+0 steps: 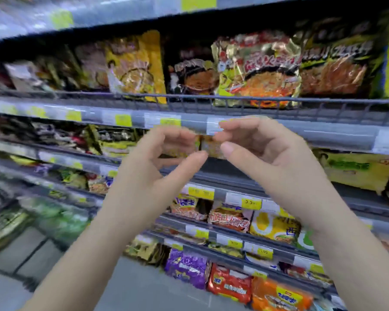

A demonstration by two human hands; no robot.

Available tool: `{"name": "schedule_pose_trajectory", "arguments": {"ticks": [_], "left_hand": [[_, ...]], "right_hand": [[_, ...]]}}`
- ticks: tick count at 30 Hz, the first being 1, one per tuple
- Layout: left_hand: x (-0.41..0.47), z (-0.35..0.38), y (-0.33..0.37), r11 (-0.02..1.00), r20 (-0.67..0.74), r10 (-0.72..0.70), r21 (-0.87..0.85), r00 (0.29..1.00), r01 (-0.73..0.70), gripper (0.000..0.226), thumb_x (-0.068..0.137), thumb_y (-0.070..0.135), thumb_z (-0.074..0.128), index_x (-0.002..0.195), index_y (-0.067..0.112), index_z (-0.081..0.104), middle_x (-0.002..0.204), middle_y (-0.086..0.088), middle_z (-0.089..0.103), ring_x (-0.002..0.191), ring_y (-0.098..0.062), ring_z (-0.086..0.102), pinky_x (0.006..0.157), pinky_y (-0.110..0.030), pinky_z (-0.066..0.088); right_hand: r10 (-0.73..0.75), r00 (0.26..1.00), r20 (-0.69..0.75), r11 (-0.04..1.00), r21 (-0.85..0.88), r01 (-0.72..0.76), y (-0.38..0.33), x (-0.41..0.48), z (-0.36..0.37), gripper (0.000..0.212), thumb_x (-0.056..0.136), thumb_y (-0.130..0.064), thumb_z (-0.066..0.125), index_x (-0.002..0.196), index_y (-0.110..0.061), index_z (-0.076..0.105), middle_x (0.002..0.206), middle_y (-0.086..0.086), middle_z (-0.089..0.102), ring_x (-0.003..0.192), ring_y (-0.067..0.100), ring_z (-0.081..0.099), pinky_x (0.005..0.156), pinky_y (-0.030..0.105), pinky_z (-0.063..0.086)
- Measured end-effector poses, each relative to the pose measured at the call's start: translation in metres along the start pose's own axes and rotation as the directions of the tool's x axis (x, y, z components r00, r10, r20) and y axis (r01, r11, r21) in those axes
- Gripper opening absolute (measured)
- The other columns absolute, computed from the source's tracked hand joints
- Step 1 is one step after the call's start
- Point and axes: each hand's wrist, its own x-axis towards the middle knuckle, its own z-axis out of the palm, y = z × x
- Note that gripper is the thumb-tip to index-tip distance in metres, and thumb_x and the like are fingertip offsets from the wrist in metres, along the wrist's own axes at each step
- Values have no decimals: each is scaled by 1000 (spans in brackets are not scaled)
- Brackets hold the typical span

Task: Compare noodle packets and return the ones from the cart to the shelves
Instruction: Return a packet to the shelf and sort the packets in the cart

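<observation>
Fingers first: both sets are curved, thumbs apart from the other fingers, tips nearly meeting in the middle. The left thumb (197, 157) and right thumb (229, 149) point at each other, and between them sits a small orange-yellow packet (211, 146). It is blurred, so I cannot tell whether the fingertips pinch it, merely touch it, or whether it lies on the shelf behind them. The left hand (153, 162) and right hand (263, 153) are raised side by side, palms facing each other, bare forearms rising from the bottom edge.

The packet is level with the second shelf, just under that shelf's front rail (290, 129) with its price tags (122, 120). Above, behind a wire guard (189, 102), stand a yellow bag (135, 68) and a red-gold bag (256, 70). On the lower shelves, a purple pack (186, 265) and an orange pack (279, 295) lie near the front edge. Grey floor (126, 286) shows at lower left.
</observation>
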Motion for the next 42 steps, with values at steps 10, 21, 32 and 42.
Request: {"name": "schedule_pose_trajectory", "arguments": {"ticks": [10, 21, 32, 42], "left_hand": [[-96, -100, 49, 986, -276, -154, 25, 949, 167, 29, 89, 30, 78, 116, 25, 69, 114, 1, 75, 107, -19, 73, 86, -32, 60], [-214, -164, 61, 955, -667, -237, -28, 707, 294, 31, 90, 24, 75, 117, 10, 68, 107, -2, 78, 99, -14, 75, 89, -32, 63], [-234, -316, 2, 952, -826, -212, -55, 523, 300, 26, 89, 28, 76, 111, 15, 71, 105, -8, 78, 103, -21, 76, 88, -33, 64], [-234, -508, -85, 933, -800, -282, -99, 529, 346, 26, 83, 33, 74, 107, 22, 76, 107, -3, 79, 105, -21, 75, 91, -34, 63]], "right_hand": [[-127, 928, 351, 979, 195, 60, -35, 10, 96, 31, 81, -32, 73, 112, -30, 71, 109, -5, 77, 104, 13, 72, 90, 21, 55], [-156, 747, 646, 964, 265, -28, -44, -10, 202, 28, 87, -19, 75, 114, -25, 71, 107, -7, 77, 96, 16, 73, 88, 27, 59], [-174, 633, 755, 980, 196, 36, -40, 61, 379, 23, 89, -27, 73, 112, -30, 73, 109, -7, 77, 99, 16, 74, 94, 45, 59], [-118, 614, 780, 981, 187, -50, -12, 126, 584, 30, 83, -32, 71, 112, -25, 72, 107, -7, 78, 97, 14, 75, 91, 25, 58]]}}
